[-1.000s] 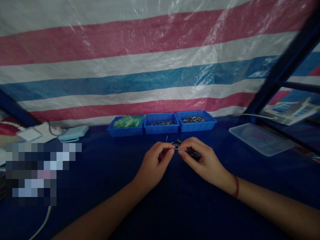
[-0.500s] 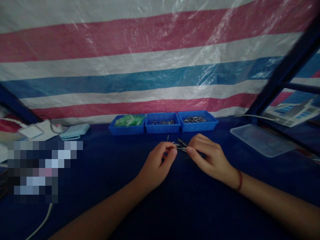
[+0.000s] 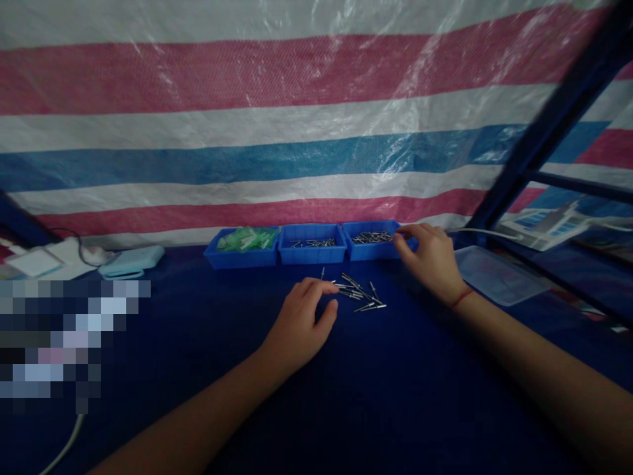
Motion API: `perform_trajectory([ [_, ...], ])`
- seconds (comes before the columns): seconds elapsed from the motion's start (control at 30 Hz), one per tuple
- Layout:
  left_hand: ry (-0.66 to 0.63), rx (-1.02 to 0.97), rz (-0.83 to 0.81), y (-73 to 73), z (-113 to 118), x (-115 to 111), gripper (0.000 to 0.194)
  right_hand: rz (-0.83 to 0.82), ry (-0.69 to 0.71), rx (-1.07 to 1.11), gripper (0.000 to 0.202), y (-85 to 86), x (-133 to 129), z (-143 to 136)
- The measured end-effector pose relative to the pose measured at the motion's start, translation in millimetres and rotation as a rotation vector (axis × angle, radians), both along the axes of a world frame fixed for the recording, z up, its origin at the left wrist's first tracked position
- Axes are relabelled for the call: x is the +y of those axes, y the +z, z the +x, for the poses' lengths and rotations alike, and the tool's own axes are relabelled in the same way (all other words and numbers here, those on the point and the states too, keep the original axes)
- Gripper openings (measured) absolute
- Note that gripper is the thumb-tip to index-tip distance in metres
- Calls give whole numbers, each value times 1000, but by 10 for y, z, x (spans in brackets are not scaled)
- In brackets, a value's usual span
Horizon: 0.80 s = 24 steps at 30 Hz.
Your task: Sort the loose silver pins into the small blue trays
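Several thin metal pins (image 3: 366, 295) lie loosely scattered on the dark blue table (image 3: 316, 409). My left hand (image 3: 306, 320) rests at their left side, thumb and index finger apart, the index fingertip beside the nearest pins. My right hand (image 3: 431, 257) is at the right end of the right blue bin (image 3: 373, 251), which holds many metal pieces. Its thumb and index finger are curved with a gap between them, and nothing shows in the gap. The middle blue bin (image 3: 312, 254) has fewer pins in it. Green plastic packets (image 3: 247, 239) fill the left blue bin (image 3: 241, 259).
A translucent plastic lid (image 3: 499, 274) lies right of my right hand. A light blue case (image 3: 131, 262) and a white adapter (image 3: 39, 262) are at the left. A striped sheet (image 3: 277, 158) hangs behind the bins, with a dark frame post (image 3: 539, 125) at the right.
My right hand has moved up and right from the pins to the right bin. My left thumb and index finger have spread apart. More of the loose pins now show, and the view has shifted slightly.
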<state>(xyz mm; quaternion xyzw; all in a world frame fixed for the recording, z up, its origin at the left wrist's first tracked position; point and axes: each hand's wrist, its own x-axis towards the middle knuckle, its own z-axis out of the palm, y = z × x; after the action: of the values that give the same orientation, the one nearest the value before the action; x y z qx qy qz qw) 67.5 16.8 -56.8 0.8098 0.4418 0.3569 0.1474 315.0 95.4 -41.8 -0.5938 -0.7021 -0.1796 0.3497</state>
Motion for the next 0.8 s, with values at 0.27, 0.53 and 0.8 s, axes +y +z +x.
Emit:
perform_trajectory([
  [0.27,172,336,151,-5,-161,293,21,-74,369,-55,19,-102,-267,-330],
  [0.53,223,418,45,-70,-113,311,16,-172,471,62,19,-163,-369,-423],
  [0.8,163,446,149,-4,-40,180,16,-265,622,21,18,-75,-545,-537],
])
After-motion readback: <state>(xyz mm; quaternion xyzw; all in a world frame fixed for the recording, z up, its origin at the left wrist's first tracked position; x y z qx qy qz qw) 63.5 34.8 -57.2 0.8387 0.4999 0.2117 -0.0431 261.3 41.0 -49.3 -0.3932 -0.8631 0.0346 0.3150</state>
